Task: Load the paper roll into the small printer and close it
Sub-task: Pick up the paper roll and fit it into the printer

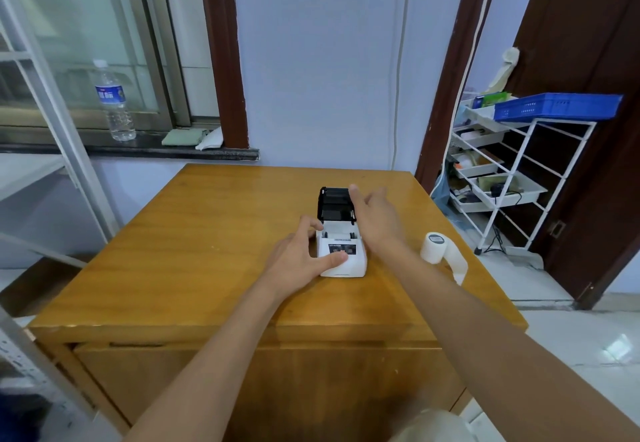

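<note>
While the left hand (301, 256) grips the white printer (353, 263), its black lid (334, 206) raised, the spread right hand (375, 216) touches the lid; the paper roll (434, 247) stands nearby.

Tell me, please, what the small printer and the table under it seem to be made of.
The small printer looks like moulded plastic: smooth matte white body, black open lid. The table appears to be varnished wood: visible grain, glossy reflections.

The left hand (301, 258) and right hand (375, 216) are bare (slender forearms (214, 348) too).
</note>
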The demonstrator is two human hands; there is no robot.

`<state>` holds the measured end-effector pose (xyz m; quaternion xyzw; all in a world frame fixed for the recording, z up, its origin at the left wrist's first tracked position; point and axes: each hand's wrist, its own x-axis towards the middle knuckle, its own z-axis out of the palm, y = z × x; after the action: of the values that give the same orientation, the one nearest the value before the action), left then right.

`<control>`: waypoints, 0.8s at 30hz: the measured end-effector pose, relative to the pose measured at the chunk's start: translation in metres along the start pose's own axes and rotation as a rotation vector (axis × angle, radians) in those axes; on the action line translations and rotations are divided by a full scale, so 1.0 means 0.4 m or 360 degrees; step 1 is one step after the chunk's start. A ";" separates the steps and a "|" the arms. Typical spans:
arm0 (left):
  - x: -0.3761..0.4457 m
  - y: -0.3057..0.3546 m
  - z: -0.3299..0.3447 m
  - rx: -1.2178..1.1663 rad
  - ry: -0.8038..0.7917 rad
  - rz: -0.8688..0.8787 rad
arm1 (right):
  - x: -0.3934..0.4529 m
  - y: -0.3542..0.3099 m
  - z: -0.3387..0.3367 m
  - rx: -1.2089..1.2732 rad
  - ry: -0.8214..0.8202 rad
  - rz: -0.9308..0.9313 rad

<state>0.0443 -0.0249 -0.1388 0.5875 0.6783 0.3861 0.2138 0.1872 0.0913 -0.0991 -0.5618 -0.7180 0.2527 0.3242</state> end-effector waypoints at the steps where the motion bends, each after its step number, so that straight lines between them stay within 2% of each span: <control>1: -0.002 -0.001 0.000 -0.0005 -0.0001 0.0011 | -0.017 0.010 0.004 -0.0019 0.0126 -0.0053; 3: -0.003 -0.002 0.001 0.0015 0.0000 0.0027 | -0.038 0.031 0.005 -0.0114 0.0203 -0.0218; 7: 0.001 -0.002 0.003 0.0090 0.0005 0.0053 | -0.032 0.014 -0.016 -0.0545 -0.0200 -0.0519; 12: -0.003 0.002 0.001 0.0063 0.0012 0.0059 | 0.027 -0.062 -0.018 -0.1044 -0.0658 -0.0542; 16: -0.005 0.006 0.003 0.0043 0.0011 0.0040 | 0.032 -0.110 -0.009 -0.1381 -0.0746 -0.0676; 20: -0.004 0.002 0.004 0.0043 0.0020 0.0021 | 0.043 -0.082 -0.032 -0.1108 -0.0696 -0.0678; 24: 0.004 -0.007 0.009 0.0065 0.0027 0.0032 | 0.026 -0.021 -0.103 -0.0422 -0.0431 -0.0591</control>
<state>0.0447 -0.0223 -0.1429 0.5953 0.6819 0.3791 0.1921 0.2110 0.0993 -0.0638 -0.4191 -0.8724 0.1655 0.1894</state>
